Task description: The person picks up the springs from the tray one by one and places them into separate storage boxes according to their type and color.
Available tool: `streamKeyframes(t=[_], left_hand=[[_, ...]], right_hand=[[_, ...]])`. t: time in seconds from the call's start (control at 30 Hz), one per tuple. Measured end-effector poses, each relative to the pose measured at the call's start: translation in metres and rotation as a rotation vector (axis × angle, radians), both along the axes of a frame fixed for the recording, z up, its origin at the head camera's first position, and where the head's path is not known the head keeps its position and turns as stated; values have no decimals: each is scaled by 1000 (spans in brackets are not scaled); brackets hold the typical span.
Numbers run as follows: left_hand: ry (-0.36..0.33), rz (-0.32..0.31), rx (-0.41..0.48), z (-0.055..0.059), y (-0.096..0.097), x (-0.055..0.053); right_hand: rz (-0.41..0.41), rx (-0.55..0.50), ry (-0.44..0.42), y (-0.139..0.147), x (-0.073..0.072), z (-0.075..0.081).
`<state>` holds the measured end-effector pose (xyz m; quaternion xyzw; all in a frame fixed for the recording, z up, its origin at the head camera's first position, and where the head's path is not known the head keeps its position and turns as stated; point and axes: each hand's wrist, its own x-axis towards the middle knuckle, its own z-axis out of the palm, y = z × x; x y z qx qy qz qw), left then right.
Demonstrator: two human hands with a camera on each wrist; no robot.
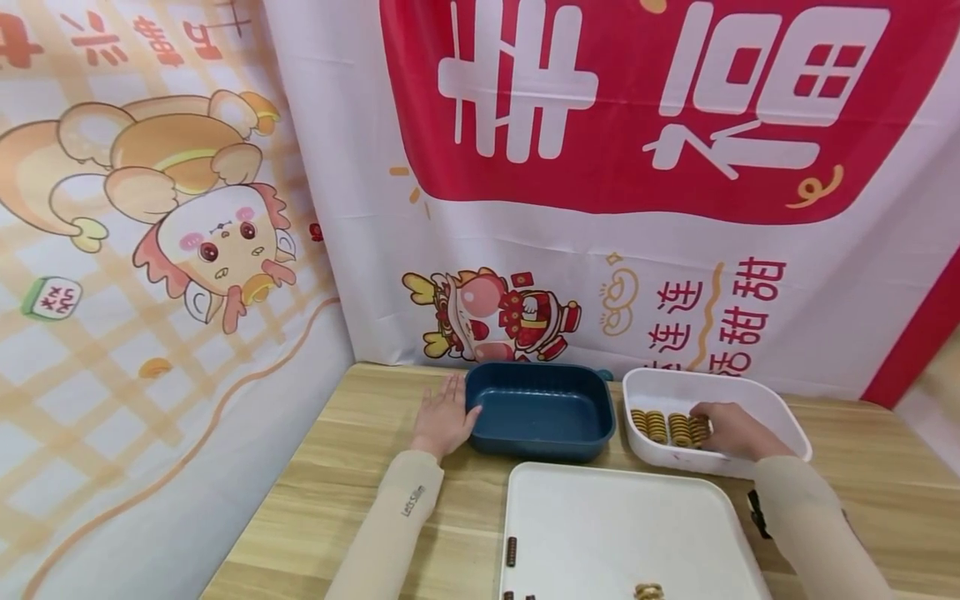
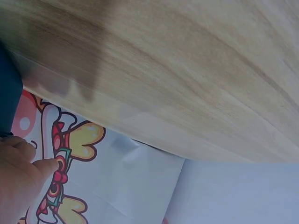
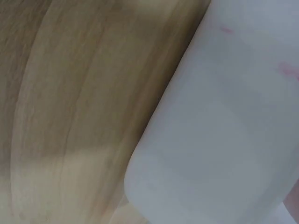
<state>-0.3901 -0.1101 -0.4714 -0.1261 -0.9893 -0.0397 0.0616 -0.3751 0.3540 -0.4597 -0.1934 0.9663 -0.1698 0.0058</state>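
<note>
My left hand [image 1: 442, 417] lies against the left end of the dark blue plastic container [image 1: 540, 448], its fingers stretched along the outside and the thumb at the rim. In the left wrist view the hand [image 2: 18, 175] shows at the lower left, below the blue wall [image 2: 8, 88]. Inside the white plastic bin [image 1: 708, 457], several rows of round golden-brown sandwich biscuits [image 1: 656, 427] stand on edge at the left. My right hand [image 1: 735, 429] reaches over the bin's near rim, its fingers curled onto the rightmost row. The right wrist view shows mainly the bin's outer wall [image 3: 210, 126].
A large white tray [image 1: 622, 517] lies in front of both containers. On it are small dark brown ridged pieces [image 1: 512, 552] at the left edge and some golden round pieces [image 1: 648, 591] near the bottom. Printed cloths [image 1: 360, 208] hang behind and left of the wooden table [image 1: 300, 500].
</note>
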Motion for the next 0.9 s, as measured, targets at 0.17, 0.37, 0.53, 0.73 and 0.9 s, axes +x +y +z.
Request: streamKeyframes(t=[0.17,0.37,0.53,0.73,0.9], left_hand=[[-3,5,3,-1,2,-1],[-5,16,-1,-3,2,-1],[-2,14,1,-4,2,-2],[-5,17,3,-3,2,0],[-4,18,8,-2,2,1]], right_hand=[[-13,-9,-33,-4,-2,-2],[-5,0,-3,-8,0,2],[1,-9,38,-11,6,11],[27,-86,96,-16,17,20],[31,-153,107,-23,35,31]])
